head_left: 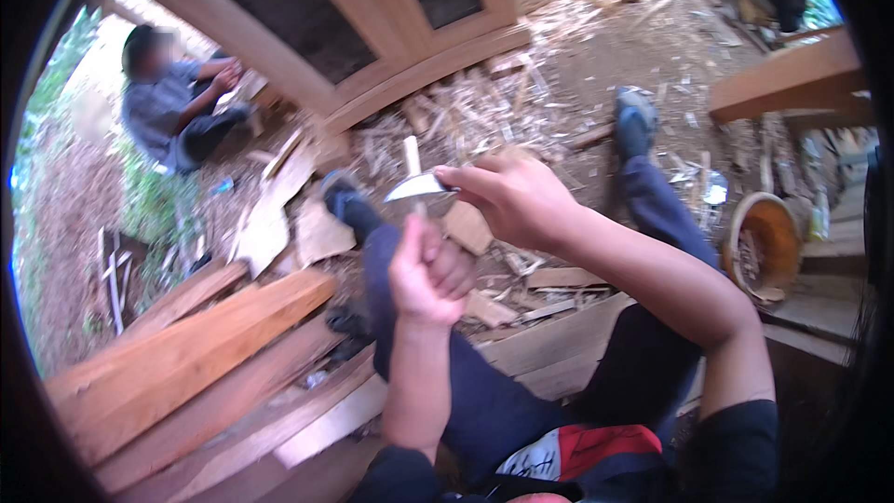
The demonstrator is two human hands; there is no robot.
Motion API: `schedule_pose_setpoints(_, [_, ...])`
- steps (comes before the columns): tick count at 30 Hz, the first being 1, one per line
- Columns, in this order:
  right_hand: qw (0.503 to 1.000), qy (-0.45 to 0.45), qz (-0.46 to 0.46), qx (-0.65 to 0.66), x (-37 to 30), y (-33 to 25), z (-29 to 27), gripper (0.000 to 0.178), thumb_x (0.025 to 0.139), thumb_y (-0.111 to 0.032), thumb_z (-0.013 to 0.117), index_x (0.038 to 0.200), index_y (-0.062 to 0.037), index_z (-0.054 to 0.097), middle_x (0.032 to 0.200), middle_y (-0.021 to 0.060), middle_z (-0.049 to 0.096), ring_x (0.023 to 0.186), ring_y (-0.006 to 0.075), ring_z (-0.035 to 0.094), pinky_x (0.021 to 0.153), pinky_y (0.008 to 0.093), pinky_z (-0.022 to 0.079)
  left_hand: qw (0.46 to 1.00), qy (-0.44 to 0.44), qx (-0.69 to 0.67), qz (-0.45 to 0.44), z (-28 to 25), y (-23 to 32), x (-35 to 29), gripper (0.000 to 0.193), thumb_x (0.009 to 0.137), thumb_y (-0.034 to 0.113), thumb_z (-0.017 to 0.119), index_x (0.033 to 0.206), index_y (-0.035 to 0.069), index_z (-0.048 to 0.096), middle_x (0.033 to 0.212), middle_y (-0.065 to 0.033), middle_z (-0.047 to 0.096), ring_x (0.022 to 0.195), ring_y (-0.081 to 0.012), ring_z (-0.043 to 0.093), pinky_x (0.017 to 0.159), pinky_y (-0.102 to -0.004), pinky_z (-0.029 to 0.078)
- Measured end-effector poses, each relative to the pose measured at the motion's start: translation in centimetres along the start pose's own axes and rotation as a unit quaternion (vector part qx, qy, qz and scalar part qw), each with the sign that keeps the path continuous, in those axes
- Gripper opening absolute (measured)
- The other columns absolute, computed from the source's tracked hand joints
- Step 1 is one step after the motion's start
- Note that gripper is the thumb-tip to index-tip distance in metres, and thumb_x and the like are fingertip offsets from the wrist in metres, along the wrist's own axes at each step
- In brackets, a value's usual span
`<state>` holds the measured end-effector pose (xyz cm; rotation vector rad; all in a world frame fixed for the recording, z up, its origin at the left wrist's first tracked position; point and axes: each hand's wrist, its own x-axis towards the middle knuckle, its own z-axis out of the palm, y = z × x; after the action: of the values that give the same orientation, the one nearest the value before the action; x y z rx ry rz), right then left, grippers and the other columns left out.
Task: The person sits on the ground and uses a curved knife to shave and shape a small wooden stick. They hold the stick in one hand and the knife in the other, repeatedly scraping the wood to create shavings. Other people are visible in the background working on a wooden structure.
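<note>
A knife [417, 188] with a short, pale, curved blade is in my right hand [517, 197], its fingers closed round the handle. The blade points left and lies across a thin, light wooden stick [413, 156]. That stick stands roughly upright in my left hand [430, 270], which is closed in a fist around its lower part. Its tip shows above the blade and a short piece shows between blade and fist. My left hand is slightly blurred. Both hands are in front of my legs, over ground strewn with shavings.
Planks [205, 354] lie at lower left. A large wooden frame with dark panels [410, 37] stands ahead. Wood shavings [503, 107] cover the ground. A bucket [765, 242] and a thick beam [792, 79] are at right. Another person [172, 102] sits at far left, hands together.
</note>
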<state>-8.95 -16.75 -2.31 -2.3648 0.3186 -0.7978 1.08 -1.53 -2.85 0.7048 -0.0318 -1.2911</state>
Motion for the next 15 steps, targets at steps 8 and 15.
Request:
schedule_pose_setpoints(8, [0.999,-0.043,-0.021,-0.02,1.1,0.9,-1.7,0.025,0.086,-0.015,0.054,0.109,-0.0104,0.061,0.077,0.0137,0.062,0.065,0.0347,0.066,0.054,0.0466,0.052,0.999,0.008,-0.024,0.04,1.0,-1.3,0.4,0.043,0.102,0.043,0.031,0.066,0.019,0.037,0.042,0.0073,0.019,0.03,-0.006,0.014,0.027,-0.0213,0.013])
schedule_pose_setpoints(15, [0.997,-0.074,0.031,-0.002,0.6,1.3,-2.3,0.036,0.087,-0.021,0.058,0.122,-0.0141,0.061,0.085,0.0132,0.065,0.066,0.0328,0.067,0.056,0.0442,0.054,0.998,0.004,-0.062,-0.001,1.6,-1.8,0.4,0.045,0.102,0.043,0.03,0.066,0.018,0.036,0.041,0.0067,0.019,0.03,-0.0073,0.013,0.028,-0.0232,0.014])
